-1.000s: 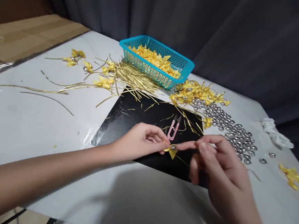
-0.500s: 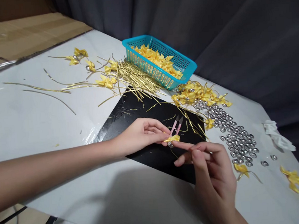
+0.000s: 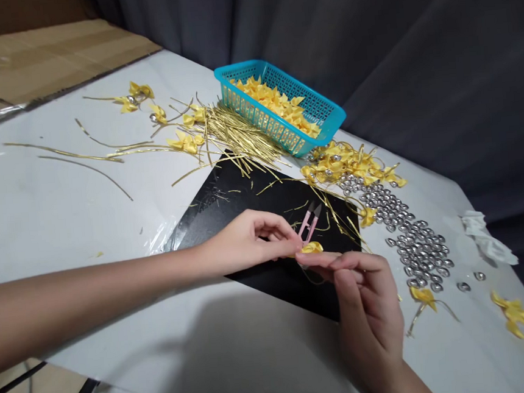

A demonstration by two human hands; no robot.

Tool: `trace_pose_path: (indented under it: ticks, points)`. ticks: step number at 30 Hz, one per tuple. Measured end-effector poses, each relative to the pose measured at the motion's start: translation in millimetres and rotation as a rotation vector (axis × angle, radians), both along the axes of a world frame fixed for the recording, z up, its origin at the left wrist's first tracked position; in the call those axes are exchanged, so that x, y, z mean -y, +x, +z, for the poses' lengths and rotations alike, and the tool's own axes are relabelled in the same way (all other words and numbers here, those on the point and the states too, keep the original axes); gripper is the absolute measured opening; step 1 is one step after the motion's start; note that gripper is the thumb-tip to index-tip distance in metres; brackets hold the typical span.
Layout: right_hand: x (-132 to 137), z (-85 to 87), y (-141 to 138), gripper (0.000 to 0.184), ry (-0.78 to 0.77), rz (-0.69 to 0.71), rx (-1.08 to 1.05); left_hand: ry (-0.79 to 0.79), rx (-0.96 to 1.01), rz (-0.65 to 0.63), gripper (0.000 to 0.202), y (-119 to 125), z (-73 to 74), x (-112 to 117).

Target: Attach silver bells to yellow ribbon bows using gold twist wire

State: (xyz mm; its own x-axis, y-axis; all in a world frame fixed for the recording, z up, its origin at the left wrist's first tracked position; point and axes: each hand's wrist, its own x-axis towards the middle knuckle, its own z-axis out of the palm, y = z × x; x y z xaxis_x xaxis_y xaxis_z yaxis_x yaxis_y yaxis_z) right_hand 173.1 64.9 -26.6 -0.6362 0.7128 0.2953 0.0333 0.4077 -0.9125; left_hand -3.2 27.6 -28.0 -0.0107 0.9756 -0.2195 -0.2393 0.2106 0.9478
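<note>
While both pinch one yellow bow (image 3: 311, 248), left hand (image 3: 247, 242) and right hand (image 3: 367, 297) meet beside one pink snips (image 3: 309, 222)

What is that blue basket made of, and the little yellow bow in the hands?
The blue basket looks like hard plastic: glossy, with a moulded lattice wall. The yellow bow, pinched between both hands, looks like satin ribbon, softly shiny and folded, though fabric or paper is hard to tell.
</note>
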Motion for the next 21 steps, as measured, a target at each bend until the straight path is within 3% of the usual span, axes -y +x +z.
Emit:
trace_pose_path:
  ticks: [4, 14, 21]
  points:
    - [-1.7, -0.8, -1.3, 0.01, -0.03, -0.02, -0.043, 0.001, -0.036, -0.047, 0.011, 1.4, -2.2, -0.3]
    - [-6.7, -5.4, 1.2, 0.008, -0.05, 0.004, -0.016, 0.02, 0.089, -0.032, 0.013, -3.3, -2.0, -0.3]
    - [-4.5, -2.4, 2.9, 0.009, -0.078, 0.013, -0.006, -0.003, 0.072, -0.044, 0.012, -5.6, -1.1, -1.7]
